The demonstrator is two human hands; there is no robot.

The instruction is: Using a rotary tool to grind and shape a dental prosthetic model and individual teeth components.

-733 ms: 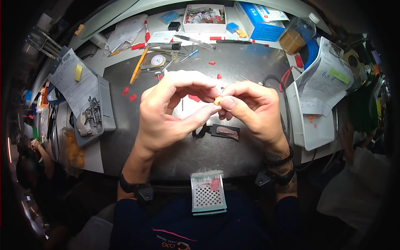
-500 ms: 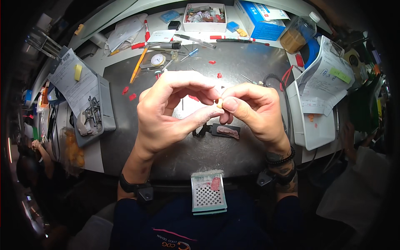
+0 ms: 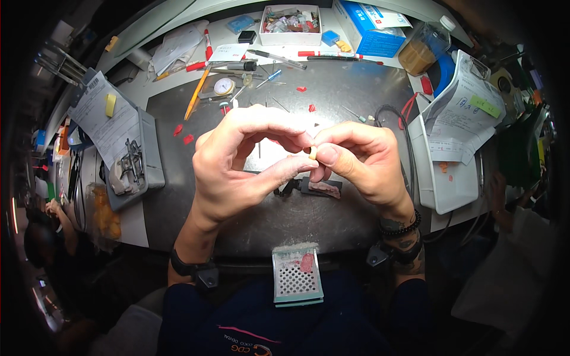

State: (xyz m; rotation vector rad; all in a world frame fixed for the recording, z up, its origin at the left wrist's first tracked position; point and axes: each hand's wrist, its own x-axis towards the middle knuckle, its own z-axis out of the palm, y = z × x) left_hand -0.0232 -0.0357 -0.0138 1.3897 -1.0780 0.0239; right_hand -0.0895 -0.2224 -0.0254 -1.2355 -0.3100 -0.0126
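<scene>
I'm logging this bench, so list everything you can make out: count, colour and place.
piece: one, cream, centre
strip: one, pink, below piece
mat: one, dark grey, central
scraps: several, red, on mat
gauge: one, white-faced, upper left
pencil: one, yellow, left of gauge
pens: several, red or black, back
box: one, white, back centre
carton: one, blue and white, back right
bottle: one, clear, beside carton
papers: several, white, both sides
tray: one, white, right
bin: one, grey, left
plate: one, silver and green, lower centre
wristbands: two, black, flanking plate
Others are too small or dim to tell.
left grip: one, bare, on piece
right grip: one, bare, on piece
</scene>
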